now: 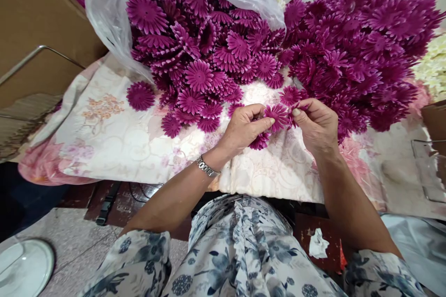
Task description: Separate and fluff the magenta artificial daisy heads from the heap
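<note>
My left hand point(245, 127), with a metal watch band at the wrist, pinches a magenta artificial flower head point(278, 117) between thumb and fingers. Close on its right, my right hand point(316, 123) has thumb and forefinger closed on the edge of a small magenta flower piece point(292, 116); how the two pieces join is hidden by the fingers. Below the left fingers shows another flower head point(259, 141), partly covered by that hand. Just above the hands lies one more flower head point(290, 96).
A clear plastic bag point(111, 23) spills loose magenta flower heads point(200, 75) over a flower-patterned cloth point(114, 148). At right rises a big heap of assembled magenta flowers point(355, 51). Cream flowers point(434, 67) stand at the far right. A cardboard box point(45, 18) flanks the left side.
</note>
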The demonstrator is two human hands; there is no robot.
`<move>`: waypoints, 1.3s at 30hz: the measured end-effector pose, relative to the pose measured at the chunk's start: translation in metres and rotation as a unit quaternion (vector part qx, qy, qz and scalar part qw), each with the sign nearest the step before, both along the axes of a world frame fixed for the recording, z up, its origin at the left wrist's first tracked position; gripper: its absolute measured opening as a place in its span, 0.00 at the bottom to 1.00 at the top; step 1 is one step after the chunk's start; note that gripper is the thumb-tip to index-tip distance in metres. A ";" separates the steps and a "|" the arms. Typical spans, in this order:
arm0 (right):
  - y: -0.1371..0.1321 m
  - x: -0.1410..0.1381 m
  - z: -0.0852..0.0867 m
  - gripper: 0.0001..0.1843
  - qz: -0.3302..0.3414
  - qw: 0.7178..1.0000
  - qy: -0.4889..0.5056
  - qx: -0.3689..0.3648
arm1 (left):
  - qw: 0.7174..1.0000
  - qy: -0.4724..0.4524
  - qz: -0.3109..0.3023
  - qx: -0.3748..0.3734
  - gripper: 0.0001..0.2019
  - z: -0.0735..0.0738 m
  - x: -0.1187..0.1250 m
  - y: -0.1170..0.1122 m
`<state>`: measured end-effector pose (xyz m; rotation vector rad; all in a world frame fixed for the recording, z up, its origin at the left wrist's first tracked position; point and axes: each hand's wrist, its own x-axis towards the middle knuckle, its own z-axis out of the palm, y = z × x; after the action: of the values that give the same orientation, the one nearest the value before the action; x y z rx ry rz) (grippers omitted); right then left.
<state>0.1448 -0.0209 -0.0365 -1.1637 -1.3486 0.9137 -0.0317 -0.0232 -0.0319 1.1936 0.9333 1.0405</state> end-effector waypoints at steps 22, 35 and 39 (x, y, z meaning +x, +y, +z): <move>-0.009 -0.015 0.015 0.30 0.032 0.971 -0.228 0.069 | 0.996 -0.077 0.001 -0.036 0.14 0.004 0.005 -0.002; -0.009 -0.012 0.008 0.24 0.088 0.962 -0.251 0.065 | 0.990 -0.087 0.067 -0.087 0.11 0.003 0.006 -0.002; -0.008 -0.004 0.007 0.19 0.113 0.981 -0.157 0.031 | 0.983 -0.104 0.137 -0.066 0.09 0.004 0.001 0.003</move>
<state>0.1410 -0.0290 -0.0297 -1.1567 -1.7827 0.8649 -0.0307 -0.0198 -0.0278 0.8431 1.0019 1.2755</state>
